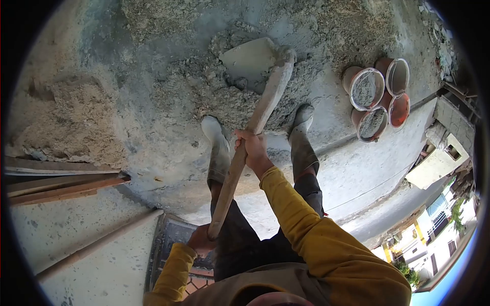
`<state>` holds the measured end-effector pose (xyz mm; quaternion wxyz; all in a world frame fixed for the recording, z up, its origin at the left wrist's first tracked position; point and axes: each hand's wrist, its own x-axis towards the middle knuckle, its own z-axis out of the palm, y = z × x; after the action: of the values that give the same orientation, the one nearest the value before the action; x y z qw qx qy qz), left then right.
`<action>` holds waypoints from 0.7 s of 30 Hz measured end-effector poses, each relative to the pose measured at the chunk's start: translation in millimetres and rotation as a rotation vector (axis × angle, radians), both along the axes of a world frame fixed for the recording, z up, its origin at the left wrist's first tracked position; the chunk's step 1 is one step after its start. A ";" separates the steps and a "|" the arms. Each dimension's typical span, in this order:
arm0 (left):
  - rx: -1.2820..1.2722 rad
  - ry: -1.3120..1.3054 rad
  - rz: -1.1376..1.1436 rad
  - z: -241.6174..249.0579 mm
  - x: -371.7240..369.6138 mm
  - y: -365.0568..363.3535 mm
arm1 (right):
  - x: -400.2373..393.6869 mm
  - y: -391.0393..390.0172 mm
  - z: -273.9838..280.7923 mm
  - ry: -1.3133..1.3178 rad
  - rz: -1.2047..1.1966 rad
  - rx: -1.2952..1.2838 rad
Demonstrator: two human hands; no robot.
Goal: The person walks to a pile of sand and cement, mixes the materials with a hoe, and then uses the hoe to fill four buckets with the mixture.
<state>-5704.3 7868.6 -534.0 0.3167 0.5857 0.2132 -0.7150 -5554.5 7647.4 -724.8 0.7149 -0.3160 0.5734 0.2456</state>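
A long wooden handle (pixel 240 163) runs from near my body up to a flat metal blade (pixel 250 58). The blade lies in a heap of wet grey mortar (pixel 194 89) in front of my boots. My left hand (pixel 202 239) is closed round the lower end of the handle, by my thigh. Further up, my right hand (pixel 252 148) wraps round the middle of the same handle, between my legs. Both sleeves are yellow.
Several buckets (pixel 366 89), some holding grey mix, stand together at the right. A dry sandy pile (pixel 71 120) lies at the left, above wooden boards (pixel 66 186). A pole (pixel 97 245) leans at the lower left. Buildings show at the far right.
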 end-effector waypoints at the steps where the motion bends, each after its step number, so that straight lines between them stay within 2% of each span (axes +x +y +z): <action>1: -0.011 -0.009 -0.004 -0.7 1.7 -15.9 | 17.8 -16.9 19.5 -0.011 0.075 -0.041; 3: 0.014 -0.375 0.004 -4.8 7.2 -44.4 | 43.3 -42.8 26.1 -0.075 0.055 -0.102; 5: 0.074 -0.528 -0.047 -33.0 33.1 -71.2 | 81.6 -65.9 19.2 -0.122 0.069 -0.132; 7: 0.140 -0.625 -0.046 -73.2 62.2 -89.6 | 130.8 -82.9 -20.3 -0.162 0.087 -0.091; 8: 0.134 -0.616 -0.056 -75.5 73.9 -94.2 | 140.8 -86.1 -40.5 -0.206 0.093 -0.065; 10: 0.137 -0.395 0.011 -65.7 99.3 -105.2 | 122.0 -74.2 -57.9 -0.127 0.129 -0.025; 11: 0.155 -0.476 -0.020 -59.4 65.8 -95.5 | 113.5 -65.6 -64.9 -0.065 0.173 0.018; 13: 0.137 -0.392 -0.041 -15.3 47.7 -79.3 | 47.5 -28.7 -75.7 0.046 0.114 0.159; 15: 0.195 -0.264 -0.152 15.8 7.5 -42.7 | 14.3 -7.1 -28.7 0.109 0.183 0.077; 17: 0.222 -0.229 -0.211 57.1 6.8 -41.2 | -15.7 -5.6 8.0 0.088 0.109 0.142; 20: 0.213 -0.206 -0.364 68.8 5.5 -38.2 | -23.3 -42.8 45.4 0.124 -0.031 0.139; 21: 0.166 -0.284 -0.413 60.7 20.6 -43.7 | -24.6 -59.8 40.4 0.086 -0.110 0.128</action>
<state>-5683.7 7824.9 -473.3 0.1415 0.7351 0.1006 -0.6553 -5579.1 7587.6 -684.4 0.7209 -0.2267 0.6031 0.2554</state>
